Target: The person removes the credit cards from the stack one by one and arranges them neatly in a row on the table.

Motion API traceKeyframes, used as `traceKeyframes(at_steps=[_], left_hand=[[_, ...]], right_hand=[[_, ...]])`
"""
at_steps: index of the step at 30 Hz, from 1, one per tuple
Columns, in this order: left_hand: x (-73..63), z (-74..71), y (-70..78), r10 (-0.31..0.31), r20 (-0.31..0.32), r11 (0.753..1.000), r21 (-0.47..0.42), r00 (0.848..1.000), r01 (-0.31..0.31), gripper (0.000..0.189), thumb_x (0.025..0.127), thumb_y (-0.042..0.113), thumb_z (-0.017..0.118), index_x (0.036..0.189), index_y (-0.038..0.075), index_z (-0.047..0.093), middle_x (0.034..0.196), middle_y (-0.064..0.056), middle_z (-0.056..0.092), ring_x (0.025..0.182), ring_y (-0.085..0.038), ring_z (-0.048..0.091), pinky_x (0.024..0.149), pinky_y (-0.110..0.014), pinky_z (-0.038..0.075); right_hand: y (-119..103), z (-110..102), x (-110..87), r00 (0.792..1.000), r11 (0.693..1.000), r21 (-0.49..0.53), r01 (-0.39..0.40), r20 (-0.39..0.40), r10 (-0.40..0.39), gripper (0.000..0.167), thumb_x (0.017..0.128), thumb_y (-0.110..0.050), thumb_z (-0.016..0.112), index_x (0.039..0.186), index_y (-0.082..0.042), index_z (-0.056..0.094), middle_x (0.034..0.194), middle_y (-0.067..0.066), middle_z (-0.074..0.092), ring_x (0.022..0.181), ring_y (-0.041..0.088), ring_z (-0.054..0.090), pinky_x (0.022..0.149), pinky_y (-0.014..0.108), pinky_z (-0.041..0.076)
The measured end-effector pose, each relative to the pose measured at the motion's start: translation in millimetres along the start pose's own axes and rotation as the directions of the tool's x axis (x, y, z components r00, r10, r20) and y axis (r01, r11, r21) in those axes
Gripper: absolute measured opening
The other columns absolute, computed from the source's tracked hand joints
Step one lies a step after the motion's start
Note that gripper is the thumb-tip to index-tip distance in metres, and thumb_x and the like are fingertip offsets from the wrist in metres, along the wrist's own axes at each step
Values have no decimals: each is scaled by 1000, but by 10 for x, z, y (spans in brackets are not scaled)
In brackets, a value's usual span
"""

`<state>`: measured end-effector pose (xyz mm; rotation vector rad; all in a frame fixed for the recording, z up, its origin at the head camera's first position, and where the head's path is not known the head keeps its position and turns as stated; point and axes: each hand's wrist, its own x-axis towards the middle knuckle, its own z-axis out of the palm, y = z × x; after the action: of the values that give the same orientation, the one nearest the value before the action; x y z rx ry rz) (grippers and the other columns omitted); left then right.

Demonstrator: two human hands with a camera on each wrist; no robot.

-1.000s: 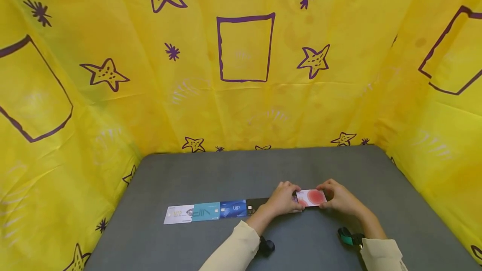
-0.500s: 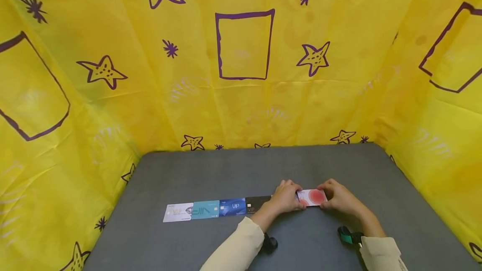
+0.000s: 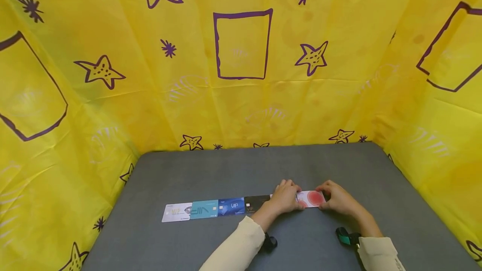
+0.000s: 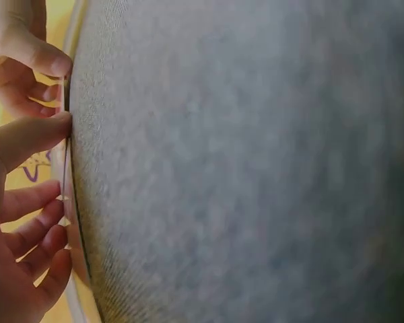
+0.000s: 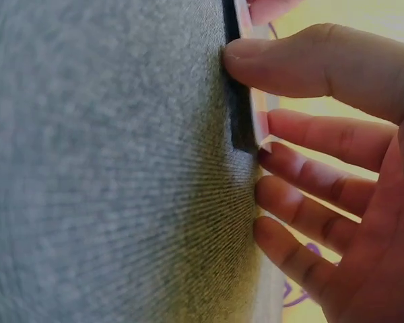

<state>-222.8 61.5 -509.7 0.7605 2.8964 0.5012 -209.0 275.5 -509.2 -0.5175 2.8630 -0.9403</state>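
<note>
A white card with red circles [image 3: 314, 198] lies at the right end of a row of cards. My right hand [image 3: 340, 199] pinches its right end between thumb and fingers; in the right wrist view the card's edge [image 5: 259, 118] sits slightly above the table, with a dark shadow under it. My left hand [image 3: 285, 198] holds the card's left end, thumb [image 4: 44, 131] on the near edge and fingers on the far side. It covers part of the row. Left of it lie a black card [image 3: 256, 203], a blue VIP card [image 3: 231, 207], a teal card [image 3: 204, 209] and a white VIP card [image 3: 177, 212].
The cards lie on a grey table [image 3: 180, 246]. A yellow cloth [image 3: 241, 108] with purple drawings rises behind the table and along both sides. Dark straps [image 3: 348, 237] are on both wrists, below the cream sleeves [image 3: 378, 252].
The red-circled card has come down slightly toward the table, with both hands still at its ends. The view has shifted a little; the other cards stay in their row.
</note>
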Motion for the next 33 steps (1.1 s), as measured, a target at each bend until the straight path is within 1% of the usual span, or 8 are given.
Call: traceKeyframes(at_steps=[3, 6, 9, 13, 20, 24, 30, 33], left_hand=[[-3, -19, -9, 19, 13, 999, 42, 1000, -20, 47, 74, 44, 80, 114, 21, 70, 106, 3, 60, 97, -13, 50, 79, -25, 41], [-3, -42, -25, 35, 19, 998, 61, 999, -36, 47, 74, 43, 80, 115, 22, 70, 106, 3, 60, 97, -13, 50, 78, -25, 41], [2, -51, -42, 46, 19, 997, 58, 999, -47, 47, 74, 41, 80, 115, 22, 70, 106, 3, 60, 98, -12, 50, 79, -25, 41], [7, -38, -62, 59, 16, 997, 45, 998, -60, 47, 74, 41, 81, 114, 21, 70, 105, 4, 60, 97, -12, 50, 78, -24, 41], [-3, -27, -68, 63, 16, 997, 48, 998, -64, 46, 74, 41, 81, 113, 21, 70, 104, 4, 59, 95, -11, 49, 76, -23, 40], [-12, -31, -62, 63, 17, 997, 48, 998, -64, 46, 74, 41, 81, 115, 20, 70, 105, 3, 60, 96, -12, 49, 77, -24, 40], [-22, -45, -63, 61, 9, 997, 47, 998, -62, 48, 75, 40, 81, 116, 18, 69, 107, 2, 60, 98, -13, 50, 79, -24, 41], [-50, -71, -63, 63, -6, 996, 57, 998, -62, 48, 76, 40, 80, 116, 17, 68, 108, 1, 60, 99, -14, 50, 80, -25, 40]], right_hand=[[-12, 11, 15, 1000, 1000, -11, 6, -4, -6, 46, 65, -13, 84, 105, 1, 69, 97, 6, 58, 87, 18, 53, 75, 31, 45], [-27, 9, 30, 1000, 1000, -18, 12, -3, -12, 45, 65, -12, 84, 105, 0, 69, 97, 6, 58, 87, 19, 53, 75, 31, 45], [-32, 5, 36, 1000, 1000, -26, 12, 1, -12, 44, 65, -12, 84, 104, 0, 69, 97, 6, 57, 88, 19, 52, 75, 31, 44], [-39, 3, 26, 1000, 1000, -23, -13, 14, 13, 45, 64, -12, 84, 105, 0, 69, 97, 6, 55, 88, 19, 51, 75, 31, 42], [-36, 14, 11, 999, 999, -27, -22, 23, 22, 49, 64, -15, 84, 108, 0, 69, 97, 6, 55, 89, 19, 51, 75, 32, 42], [-54, 7, 12, 999, 999, -12, -40, 26, 41, 48, 67, -18, 84, 109, -1, 69, 98, 7, 56, 89, 20, 51, 75, 34, 42], [-112, -28, 50, 996, 995, 57, -86, 42, 83, 46, 73, -20, 81, 111, 3, 68, 95, 10, 55, 80, 19, 48, 68, 29, 40], [-124, -26, 61, 995, 994, 64, -93, 41, 90, 43, 76, -18, 79, 111, 3, 67, 94, 10, 55, 78, 18, 48, 65, 27, 39]])
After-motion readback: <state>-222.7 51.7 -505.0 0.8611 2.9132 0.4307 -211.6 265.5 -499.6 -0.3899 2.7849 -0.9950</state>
